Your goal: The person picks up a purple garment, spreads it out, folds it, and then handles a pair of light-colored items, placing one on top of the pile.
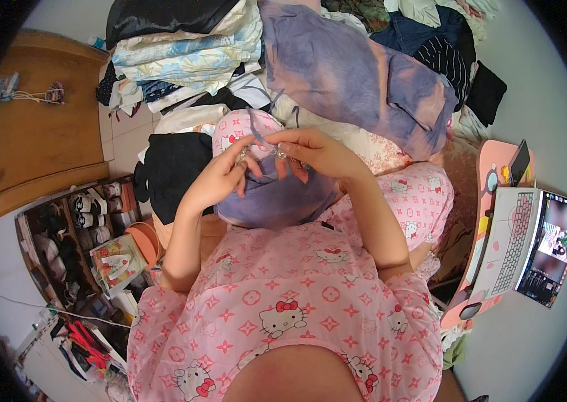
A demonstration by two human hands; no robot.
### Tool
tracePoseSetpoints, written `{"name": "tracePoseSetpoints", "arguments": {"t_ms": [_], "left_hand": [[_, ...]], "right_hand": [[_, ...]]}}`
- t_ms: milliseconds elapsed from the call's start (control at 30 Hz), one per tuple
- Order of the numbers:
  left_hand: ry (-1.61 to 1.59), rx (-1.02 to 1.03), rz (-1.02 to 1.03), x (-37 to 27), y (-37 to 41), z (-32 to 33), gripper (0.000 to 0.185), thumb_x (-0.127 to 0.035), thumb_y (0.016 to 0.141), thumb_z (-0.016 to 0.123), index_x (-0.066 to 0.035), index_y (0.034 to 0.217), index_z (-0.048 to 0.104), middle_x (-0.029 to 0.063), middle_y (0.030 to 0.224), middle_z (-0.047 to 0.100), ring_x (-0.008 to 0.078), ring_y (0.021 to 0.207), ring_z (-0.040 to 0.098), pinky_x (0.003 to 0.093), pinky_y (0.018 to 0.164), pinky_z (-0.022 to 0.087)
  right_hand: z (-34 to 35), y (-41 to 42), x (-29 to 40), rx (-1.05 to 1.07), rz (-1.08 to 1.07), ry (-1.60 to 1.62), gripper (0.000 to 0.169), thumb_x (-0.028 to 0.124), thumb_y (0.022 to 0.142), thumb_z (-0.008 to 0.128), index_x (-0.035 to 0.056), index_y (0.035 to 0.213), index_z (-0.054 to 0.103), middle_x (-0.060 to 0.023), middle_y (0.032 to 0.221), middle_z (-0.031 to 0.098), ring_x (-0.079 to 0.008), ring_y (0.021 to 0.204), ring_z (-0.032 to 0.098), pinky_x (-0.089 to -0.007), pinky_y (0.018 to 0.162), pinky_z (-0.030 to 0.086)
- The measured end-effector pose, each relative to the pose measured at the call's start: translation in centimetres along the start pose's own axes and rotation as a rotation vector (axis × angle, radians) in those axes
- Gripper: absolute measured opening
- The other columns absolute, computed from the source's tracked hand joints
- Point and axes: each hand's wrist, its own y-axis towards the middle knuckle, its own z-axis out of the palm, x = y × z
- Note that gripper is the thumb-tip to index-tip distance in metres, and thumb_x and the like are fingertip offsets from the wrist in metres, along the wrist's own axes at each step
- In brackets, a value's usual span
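Note:
My left hand (220,173) and my right hand (311,151) meet above my lap. Their fingertips pinch a thin purple-grey fabric strap (256,131) between them. Small shiny pieces (281,155) show at the fingers, but I cannot tell whether they are beads or rings. Below the hands a purple-grey cloth garment (283,203) lies bunched across my lap. Its larger tie-dyed part (328,75), purple with peach patches, spreads over the bedding ahead; the hands hide how the two join. Pink printed pajamas (283,306) cover my body and knees.
Folded clothes (178,55) are stacked ahead on the left, with a black garment (178,171) nearer. Jeans (414,32) and other clothes lie at the far right. A laptop (512,241) stands on a pink small table (489,156). Shoes fill a rack (57,246) at left.

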Motion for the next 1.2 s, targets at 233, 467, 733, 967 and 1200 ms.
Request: {"name": "tracePoseSetpoints", "arguments": {"t_ms": [233, 467, 733, 967, 1200], "left_hand": [[-0.090, 0.108, 0.105, 0.0, 0.4, 0.4, 0.034, -0.002, 0.089, 0.039, 0.000, 0.123, 0.041, 0.0122, 0.089, 0.063, 0.0110, 0.062, 0.055, 0.0231, 0.060, 0.046], [-0.406, 0.162, 0.109, -1.4, 1.3, -0.1, 0.017, -0.015, 0.092, 0.042, -0.003, 0.103, 0.047, 0.0078, 0.073, 0.059, 0.0131, 0.062, 0.057, 0.0229, 0.058, 0.045], [-0.364, 0.119, 0.069, -1.0, 1.3, 0.6, 0.016, -0.016, 0.092, 0.043, -0.006, 0.104, 0.043, 0.0083, 0.074, 0.058, 0.0144, 0.063, 0.058, 0.0233, 0.054, 0.043], [0.162, -0.136, 0.252, -2.8, 0.1, 2.6, 0.018, -0.002, 0.084, 0.055, -0.001, 0.101, 0.052, 0.0048, 0.077, 0.059, 0.0091, 0.068, 0.056, 0.0220, 0.058, 0.044], [0.238, -0.310, 0.223, -3.5, 0.4, 3.2, 0.006, -0.005, 0.081, 0.062, 0.000, 0.083, 0.059, -0.0007, 0.062, 0.054, 0.0036, 0.055, 0.051, 0.0185, 0.048, 0.040]], "right_hand": [[0.5, 0.4, -0.5, -0.022, 0.010, 0.024, 0.034, 0.014, 0.093, 0.042, 0.0086, 0.126, 0.046, -0.0064, 0.073, 0.059, -0.0098, 0.049, 0.049, -0.0210, 0.047, 0.039], [0.6, 0.9, -0.5, 0.129, 0.119, -0.045, 0.023, 0.011, 0.094, 0.036, 0.0053, 0.111, 0.049, -0.0068, 0.074, 0.061, -0.0117, 0.051, 0.055, -0.0232, 0.048, 0.044], [1.7, 0.0, 0.3, -0.058, 0.024, -0.239, 0.013, 0.010, 0.091, 0.043, 0.0022, 0.095, 0.053, -0.0076, 0.075, 0.063, -0.0157, 0.061, 0.061, -0.0265, 0.054, 0.048], [2.5, -0.2, 1.6, -0.306, -0.069, -0.909, 0.009, 0.012, 0.077, 0.058, 0.0033, 0.079, 0.061, -0.0143, 0.066, 0.059, -0.0285, 0.061, 0.059, -0.0336, 0.054, 0.043], [3.3, -0.1, 1.9, -0.319, -0.041, -1.027, 0.019, 0.027, 0.074, 0.061, 0.0085, 0.079, 0.063, -0.0135, 0.067, 0.060, -0.0325, 0.065, 0.059, -0.0423, 0.058, 0.046]]}}
